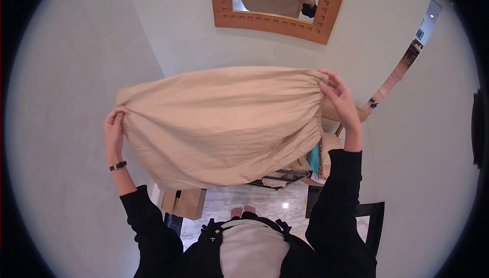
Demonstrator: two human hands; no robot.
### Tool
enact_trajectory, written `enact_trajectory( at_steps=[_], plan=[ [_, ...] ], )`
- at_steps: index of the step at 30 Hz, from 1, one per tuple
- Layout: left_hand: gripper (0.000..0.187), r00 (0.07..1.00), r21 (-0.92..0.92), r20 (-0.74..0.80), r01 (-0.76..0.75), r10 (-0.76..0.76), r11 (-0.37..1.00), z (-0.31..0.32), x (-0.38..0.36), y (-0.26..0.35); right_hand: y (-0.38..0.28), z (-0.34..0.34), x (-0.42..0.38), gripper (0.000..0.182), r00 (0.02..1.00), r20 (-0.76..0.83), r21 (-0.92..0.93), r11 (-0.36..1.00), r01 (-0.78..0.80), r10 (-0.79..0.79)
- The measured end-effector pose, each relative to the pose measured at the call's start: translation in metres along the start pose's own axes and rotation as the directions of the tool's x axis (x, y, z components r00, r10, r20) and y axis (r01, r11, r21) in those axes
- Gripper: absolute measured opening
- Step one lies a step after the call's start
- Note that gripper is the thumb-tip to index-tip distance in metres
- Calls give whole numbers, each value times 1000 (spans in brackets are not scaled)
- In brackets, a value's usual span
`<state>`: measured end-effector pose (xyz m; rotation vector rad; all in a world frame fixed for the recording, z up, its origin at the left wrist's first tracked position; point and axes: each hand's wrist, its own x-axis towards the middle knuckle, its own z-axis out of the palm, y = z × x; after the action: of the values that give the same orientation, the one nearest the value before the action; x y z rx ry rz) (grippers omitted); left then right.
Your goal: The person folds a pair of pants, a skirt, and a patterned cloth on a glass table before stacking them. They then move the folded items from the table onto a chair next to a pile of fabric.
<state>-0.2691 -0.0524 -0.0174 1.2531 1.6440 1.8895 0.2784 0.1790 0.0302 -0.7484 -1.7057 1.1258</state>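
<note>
A beige cloth garment with a gathered, elastic-looking edge [219, 120] is stretched out wide in front of me at chest height. My left hand [114, 128] pinches its left corner, and a dark bracelet sits on that wrist. At the right, my right hand [338, 97] grips the gathered top edge. Both arms wear black sleeves. The cloth hangs down between the hands and hides much of the floor and furniture behind it.
A wood-framed mirror [277, 21] hangs on the pale wall ahead and reflects the cloth and me. Below are a marble floor [265, 204], my bare feet [243, 210], a wooden box [186, 201], a black chair frame [374, 222] and piled items.
</note>
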Motion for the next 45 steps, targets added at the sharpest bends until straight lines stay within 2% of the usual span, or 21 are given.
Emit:
enact_trajectory(
  at_steps=[2,3,6,9,11,13,14,15,17,20,23,26,27,30,31,33,36,40,45],
  plan=[
    [20,993,109,43,105,-110,988,16,3,-8,24,-1,5,36,996,30,16,996,-84,83],
    [22,986,144,81,131,-144,981,21,4,-18,35,-2,3,36,994,8,-50,993,-110,110],
    [26,948,242,185,212,-259,947,35,5,-62,86,-9,0,35,970,89,-117,970,-215,226],
    [26,874,372,263,299,-409,879,51,1,-119,181,-6,-3,31,965,58,-101,963,-251,257],
    [27,824,421,277,358,-494,834,58,-1,-169,233,4,-10,29,981,-17,-131,972,-195,195],
    [30,838,482,282,297,-467,824,64,-3,-193,265,13,-17,30,982,-36,-141,972,-187,184],
    [31,845,506,293,260,-447,822,71,-2,-204,264,18,-21,31,988,-76,-258,954,-152,137],
    [32,893,511,322,115,-314,852,75,2,-222,262,24,-25,32,978,-102,-232,952,-201,181],
    [33,923,503,381,-171,-41,847,75,12,-255,277,25,-26,31,985,-93,-189,969,-161,145],
    [32,922,551,381,-169,-66,817,76,19,-263,265,24,-27,30,992,-88,-241,964,-110,91],
    [29,944,473,290,2,-157,881,85,14,-235,252,22,-33,30,990,-77,-235,963,-133,118],
    [27,944,504,254,58,-212,862,80,12,-225,232,22,-37,30,984,-70,-279,943,-180,167],
    [27,950,506,260,20,-174,862,81,8,-215,225,21,-39,30,979,-67,-298,932,-205,194],
    [25,961,494,274,-100,-45,864,95,-10,-165,218,23,-38,28,995,-103,-392,920,-28,-14],
    [25,960,476,279,-146,8,867,101,-16,-147,202,25,-38,29,995,-97,-440,897,-50,8],
    [25,957,431,266,-224,114,874,112,-25,-129,172,32,-37,29,993,-97,-491,871,6,-62],
    [31,957,468,285,-85,-59,880,126,-35,-80,140,46,-29,30,982,-103,-560,826,73,-157],
    [40,935,386,354,-171,26,906,148,-51,-32,102,67,-21,28,946,-131,-630,761,152,-297],
    [53,914,309,383,-262,132,914,184,-76,31,58,96,-19,26,948,-136,-572,804,161,-287]
  ],
)
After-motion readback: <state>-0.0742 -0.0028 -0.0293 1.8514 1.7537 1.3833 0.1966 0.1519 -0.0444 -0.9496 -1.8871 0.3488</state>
